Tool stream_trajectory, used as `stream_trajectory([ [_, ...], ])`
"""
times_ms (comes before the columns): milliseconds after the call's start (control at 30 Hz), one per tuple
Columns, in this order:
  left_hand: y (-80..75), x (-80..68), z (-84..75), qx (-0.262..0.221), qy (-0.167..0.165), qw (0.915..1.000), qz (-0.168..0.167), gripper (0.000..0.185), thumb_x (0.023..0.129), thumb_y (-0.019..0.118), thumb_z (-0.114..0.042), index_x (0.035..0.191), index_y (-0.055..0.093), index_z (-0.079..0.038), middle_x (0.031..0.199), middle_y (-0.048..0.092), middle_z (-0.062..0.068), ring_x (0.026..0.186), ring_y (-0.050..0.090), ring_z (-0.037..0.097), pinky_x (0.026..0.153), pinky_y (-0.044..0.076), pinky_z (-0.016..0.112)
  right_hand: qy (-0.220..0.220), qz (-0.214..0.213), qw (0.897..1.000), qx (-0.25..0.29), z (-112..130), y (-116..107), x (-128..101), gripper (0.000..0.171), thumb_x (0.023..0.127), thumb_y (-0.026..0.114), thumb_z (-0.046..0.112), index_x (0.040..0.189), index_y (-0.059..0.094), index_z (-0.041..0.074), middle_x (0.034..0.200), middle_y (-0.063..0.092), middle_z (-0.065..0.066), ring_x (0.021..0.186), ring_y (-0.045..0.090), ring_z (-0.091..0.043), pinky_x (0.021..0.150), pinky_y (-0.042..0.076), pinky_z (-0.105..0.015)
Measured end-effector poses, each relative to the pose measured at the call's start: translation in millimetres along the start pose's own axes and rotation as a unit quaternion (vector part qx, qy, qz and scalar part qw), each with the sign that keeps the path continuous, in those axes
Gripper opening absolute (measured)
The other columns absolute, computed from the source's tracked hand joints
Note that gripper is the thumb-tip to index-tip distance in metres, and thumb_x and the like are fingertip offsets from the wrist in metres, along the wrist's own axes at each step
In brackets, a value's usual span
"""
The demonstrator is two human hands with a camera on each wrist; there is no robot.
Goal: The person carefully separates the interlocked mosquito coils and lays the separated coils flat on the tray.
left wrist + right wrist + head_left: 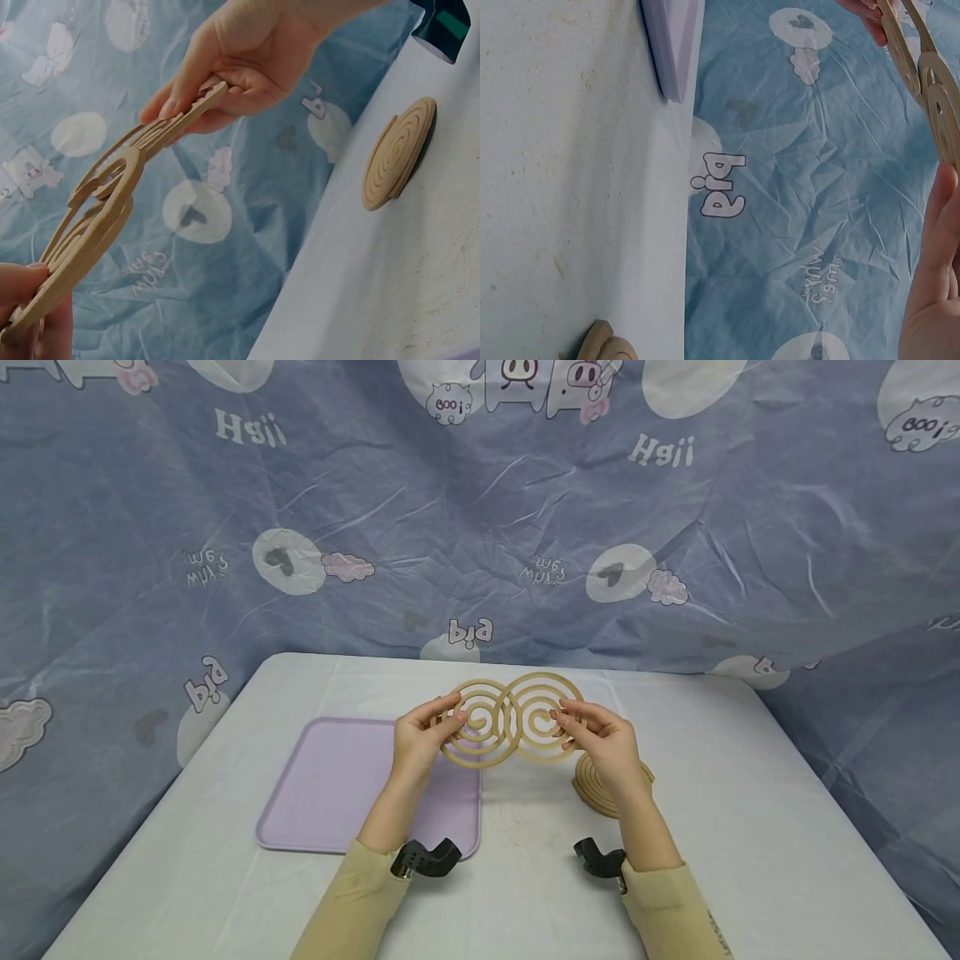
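Note:
Two tan mosquito coils are held up above the table, overlapping and interlocked at their inner sides. My left hand (pixel 416 739) pinches the left mosquito coil (pixel 481 765) at its outer left part between thumb and fingers. The right mosquito coil (pixel 543 676) is gripped by my right hand (pixel 613 750), its thumb and fingertips reaching in near the spiral's centre. In the left wrist view the joined coils are seen nearly edge-on, slanting between both hands. Below my right hand lies a thicker round of coils (pixel 595 787) on the table, partly hidden by that hand and wrist.
A flat lilac tray (pixel 330 785) lies on the left of the white table (pixel 720 793), partly under my left forearm. Small brown crumbs dot the tabletop near the middle. A blue printed cloth (pixel 450 510) hangs behind. Black wrist cameras (pixel 427 858) sit at both cuffs.

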State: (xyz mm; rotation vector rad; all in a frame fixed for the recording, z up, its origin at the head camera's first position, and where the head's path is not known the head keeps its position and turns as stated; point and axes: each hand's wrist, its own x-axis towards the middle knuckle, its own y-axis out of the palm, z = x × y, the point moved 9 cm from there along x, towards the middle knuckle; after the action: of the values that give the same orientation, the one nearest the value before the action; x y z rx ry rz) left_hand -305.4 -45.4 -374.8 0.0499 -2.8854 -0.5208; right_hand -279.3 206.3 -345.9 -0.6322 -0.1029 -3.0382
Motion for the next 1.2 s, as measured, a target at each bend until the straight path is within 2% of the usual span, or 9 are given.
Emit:
stream_trajectory([
  [100,2.7,-0.2,-0.7,-0.001,-0.008,0.9995,0.032,0.032,0.078,0.070,0.007,0.109,0.064,0.010,0.089,0.067,0.005,0.056,0.060,0.010,0.055,0.051,0.019,0.004,0.032,0.999,0.006,0.5,2.2,-0.5,0.033,0.087,0.062,-0.005,0.118,0.056,-0.011,0.101,0.068,-0.002,0.068,0.065,-0.012,0.057,0.054,-0.025],
  [200,8.2,-1.0,-1.0,0.011,-0.021,0.9943,0.104,0.034,0.079,0.069,0.008,0.112,0.061,0.010,0.096,0.065,0.009,0.061,0.059,0.011,0.057,0.051,0.021,0.009,0.081,0.997,-0.005,1.4,5.1,-1.8,0.032,0.088,0.060,-0.006,0.120,0.055,-0.007,0.110,0.064,-0.002,0.072,0.064,-0.011,0.060,0.053,-0.024],
  [367,16.9,-6.2,-0.5,0.048,-0.030,0.9720,0.228,0.033,0.082,0.066,0.006,0.114,0.059,0.011,0.109,0.065,0.017,0.073,0.060,0.013,0.061,0.051,0.023,0.002,0.155,0.987,-0.042,4.2,8.1,-5.6,0.025,0.089,0.059,-0.005,0.113,0.059,-0.009,0.106,0.066,-0.001,0.086,0.064,-0.012,0.064,0.053,-0.025],
  [500,18.8,-9.6,0.5,0.081,-0.030,0.9598,0.267,0.031,0.082,0.067,0.003,0.111,0.061,0.011,0.102,0.068,0.013,0.076,0.060,0.014,0.061,0.050,0.023,0.006,0.192,0.980,-0.047,3.5,10.3,-8.1,0.024,0.089,0.059,-0.006,0.112,0.058,-0.012,0.105,0.067,-0.001,0.078,0.065,-0.013,0.060,0.053,-0.027],
  [667,17.9,-9.6,-0.4,0.096,-0.030,0.9615,0.256,0.031,0.082,0.068,0.003,0.112,0.062,0.010,0.096,0.066,0.006,0.071,0.057,0.013,0.061,0.050,0.023,0.011,0.174,0.983,-0.053,1.4,9.2,-6.7,0.027,0.088,0.060,-0.005,0.114,0.057,-0.014,0.107,0.068,-0.002,0.081,0.065,-0.013,0.058,0.054,-0.028],
  [833,11.6,-5.2,-4.4,0.075,-0.025,0.9757,0.204,0.033,0.082,0.068,0.004,0.113,0.061,0.010,0.092,0.067,0.007,0.070,0.060,0.013,0.061,0.051,0.024,0.018,0.115,0.990,-0.075,0.1,3.4,-2.9,0.030,0.088,0.063,0.000,0.116,0.059,-0.010,0.106,0.068,0.000,0.071,0.064,-0.013,0.056,0.053,-0.027],
  [967,2.6,-1.1,-7.6,0.058,-0.021,0.9865,0.152,0.034,0.080,0.069,0.004,0.113,0.061,0.010,0.093,0.067,0.010,0.071,0.063,0.014,0.061,0.053,0.025,0.022,0.077,0.996,-0.049,0.6,-1.9,-2.0,0.030,0.088,0.062,0.000,0.116,0.057,-0.010,0.103,0.068,-0.001,0.064,0.063,-0.014,0.055,0.052,-0.025],
  [1067,-1.2,0.0,-9.6,0.052,-0.019,0.9896,0.133,0.033,0.079,0.070,0.004,0.111,0.060,0.010,0.092,0.066,0.011,0.067,0.063,0.016,0.061,0.053,0.027,0.022,0.075,0.997,-0.028,1.5,-2.6,-2.7,0.030,0.088,0.061,-0.003,0.116,0.054,-0.013,0.101,0.066,-0.001,0.066,0.064,-0.015,0.055,0.050,-0.024],
  [1200,-1.8,-0.1,-10.4,0.050,-0.020,0.9898,0.132,0.030,0.080,0.070,0.004,0.108,0.059,0.010,0.090,0.065,0.010,0.066,0.063,0.017,0.062,0.054,0.029,0.017,0.089,0.996,-0.016,2.4,-1.4,-3.0,0.030,0.088,0.060,-0.004,0.115,0.052,-0.014,0.101,0.065,-0.002,0.068,0.065,-0.016,0.056,0.051,-0.026],
])
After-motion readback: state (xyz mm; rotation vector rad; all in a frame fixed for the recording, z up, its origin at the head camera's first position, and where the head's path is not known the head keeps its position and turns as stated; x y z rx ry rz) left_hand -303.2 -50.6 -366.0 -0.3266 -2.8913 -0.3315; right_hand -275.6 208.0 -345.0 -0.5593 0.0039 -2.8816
